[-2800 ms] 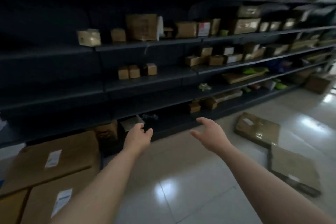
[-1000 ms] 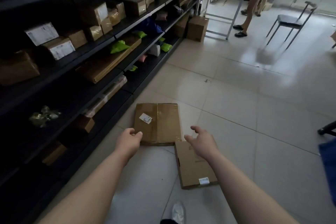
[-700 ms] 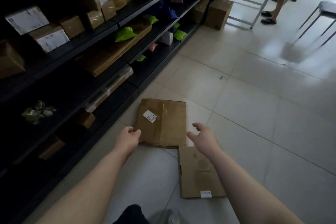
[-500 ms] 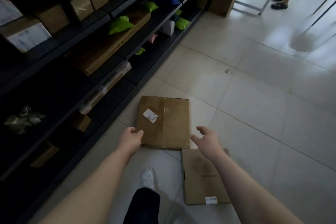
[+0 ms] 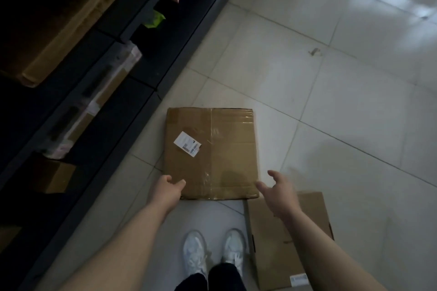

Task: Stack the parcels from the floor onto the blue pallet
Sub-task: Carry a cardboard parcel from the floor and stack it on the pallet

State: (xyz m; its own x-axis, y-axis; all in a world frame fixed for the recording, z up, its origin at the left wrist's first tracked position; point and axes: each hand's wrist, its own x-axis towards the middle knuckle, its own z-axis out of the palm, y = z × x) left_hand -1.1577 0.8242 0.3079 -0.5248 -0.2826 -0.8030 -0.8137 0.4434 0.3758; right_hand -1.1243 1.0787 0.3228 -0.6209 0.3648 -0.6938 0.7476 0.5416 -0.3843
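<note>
A parcel storeroom or small warehouse is indicated. Dark tiered shelving (image 5: 142,106) is stocked with a long cardboard box (image 5: 71,21), a wrapped package (image 5: 94,101) and green mailer bags (image 5: 155,19). A taped parcel (image 5: 212,160) and a flatter parcel (image 5: 290,243), each marked with a printed label, are laid on the pale tiled floor (image 5: 331,101).

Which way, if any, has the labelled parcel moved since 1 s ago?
No. The labelled parcel still lies by the shelf base, near corner meeting the plain parcel; only the camera moved.
</note>
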